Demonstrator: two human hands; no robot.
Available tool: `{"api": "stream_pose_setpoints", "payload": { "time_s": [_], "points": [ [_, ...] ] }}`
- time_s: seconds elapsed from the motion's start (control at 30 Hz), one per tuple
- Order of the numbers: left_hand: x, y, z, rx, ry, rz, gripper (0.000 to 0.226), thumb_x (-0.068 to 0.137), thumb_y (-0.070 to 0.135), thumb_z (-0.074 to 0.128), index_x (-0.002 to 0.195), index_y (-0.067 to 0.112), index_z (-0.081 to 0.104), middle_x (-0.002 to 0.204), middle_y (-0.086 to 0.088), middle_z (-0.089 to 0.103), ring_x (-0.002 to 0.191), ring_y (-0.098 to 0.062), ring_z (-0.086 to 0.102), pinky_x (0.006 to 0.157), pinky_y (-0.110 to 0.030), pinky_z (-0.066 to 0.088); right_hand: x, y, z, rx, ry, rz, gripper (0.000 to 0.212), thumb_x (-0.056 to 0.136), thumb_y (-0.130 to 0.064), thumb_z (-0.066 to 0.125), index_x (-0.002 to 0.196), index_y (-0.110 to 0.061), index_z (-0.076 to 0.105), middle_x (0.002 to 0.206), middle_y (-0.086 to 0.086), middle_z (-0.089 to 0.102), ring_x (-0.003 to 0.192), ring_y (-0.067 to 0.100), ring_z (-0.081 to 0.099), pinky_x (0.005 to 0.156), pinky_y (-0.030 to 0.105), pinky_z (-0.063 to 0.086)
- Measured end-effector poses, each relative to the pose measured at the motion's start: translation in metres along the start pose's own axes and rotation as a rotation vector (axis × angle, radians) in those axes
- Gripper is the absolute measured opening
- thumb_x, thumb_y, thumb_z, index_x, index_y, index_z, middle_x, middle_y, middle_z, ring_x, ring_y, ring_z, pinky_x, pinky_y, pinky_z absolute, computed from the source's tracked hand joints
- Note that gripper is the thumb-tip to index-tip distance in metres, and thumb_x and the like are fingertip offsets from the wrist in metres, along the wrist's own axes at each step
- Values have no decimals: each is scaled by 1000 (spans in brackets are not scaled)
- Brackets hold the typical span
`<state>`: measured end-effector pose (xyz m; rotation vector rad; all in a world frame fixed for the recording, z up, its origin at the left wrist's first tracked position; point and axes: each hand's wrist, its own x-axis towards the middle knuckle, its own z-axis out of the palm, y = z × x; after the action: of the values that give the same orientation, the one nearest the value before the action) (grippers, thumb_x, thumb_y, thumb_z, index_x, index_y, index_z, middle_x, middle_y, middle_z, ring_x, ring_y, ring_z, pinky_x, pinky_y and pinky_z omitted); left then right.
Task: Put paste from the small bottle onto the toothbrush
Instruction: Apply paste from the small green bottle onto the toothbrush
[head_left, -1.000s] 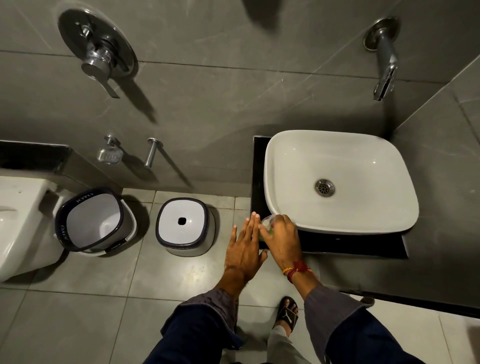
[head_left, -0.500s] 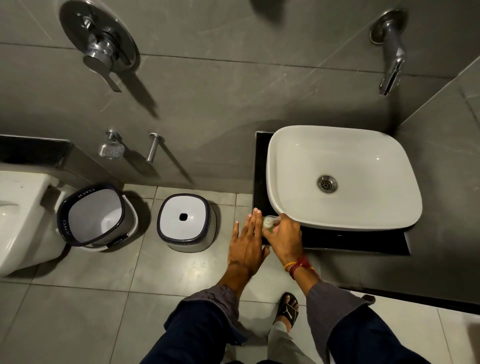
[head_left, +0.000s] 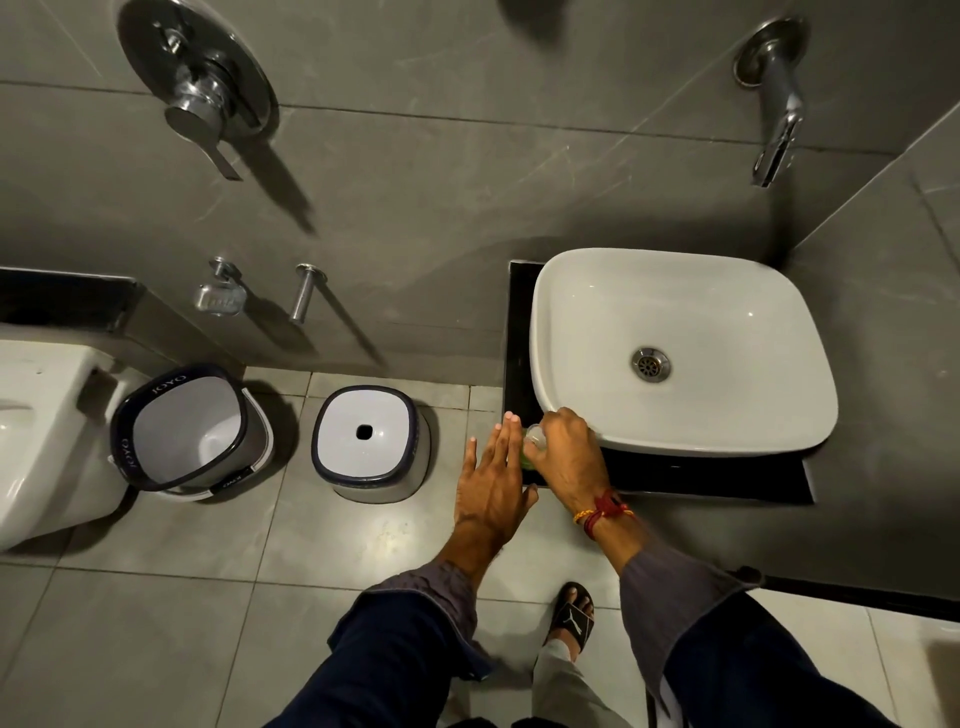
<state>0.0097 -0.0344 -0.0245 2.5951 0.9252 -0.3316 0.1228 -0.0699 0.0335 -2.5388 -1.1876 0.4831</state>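
Now the right hand (head_left: 569, 452) has closed more tightly around the small bottle (head_left: 534, 442) on the black tabletop (head_left: 675, 475), just by the white sink (head_left: 680, 348). The left hand (head_left: 493, 480) stays flat and open, fingers together, touching the bottle's side. No toothbrush shows, so the paste step has hardly begun.
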Motion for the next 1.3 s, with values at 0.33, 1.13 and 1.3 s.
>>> {"api": "stream_pose_setpoints", "payload": {
  "time_s": [0.33, 1.13, 1.3],
  "points": [
    [-2, 2, -1, 9, 14, -10, 90, 103, 50, 46, 159, 10, -12, 170, -7, -13, 157, -22, -5, 127, -50, 4, -1, 0, 0, -35, -103, -102, 34, 90, -24, 67, 118, -5, 62, 122, 13, 60, 110, 28, 62, 97, 35, 54],
    [0, 3, 7, 18, 6, -15, 90, 103, 56, 44, 159, 11, -11, 169, -9, -12, 157, -25, -4, 127, -51, 6, -5, -2, 9, 64, 34, 87, 47, 94, -46, 60, 100, -1, 68, 98, 16, 71, 86, 29, 68, 69, 29, 54],
    [1, 4, 8, 32, 7, -25, 92, 103, 54, 44, 158, 10, -15, 169, -9, -15, 157, -25, -5, 127, -51, 8, -6, 9, 12, 132, -20, 55, 30, 88, -24, 68, 104, 1, 66, 104, 17, 68, 92, 27, 64, 77, 29, 52]
  ]
}}
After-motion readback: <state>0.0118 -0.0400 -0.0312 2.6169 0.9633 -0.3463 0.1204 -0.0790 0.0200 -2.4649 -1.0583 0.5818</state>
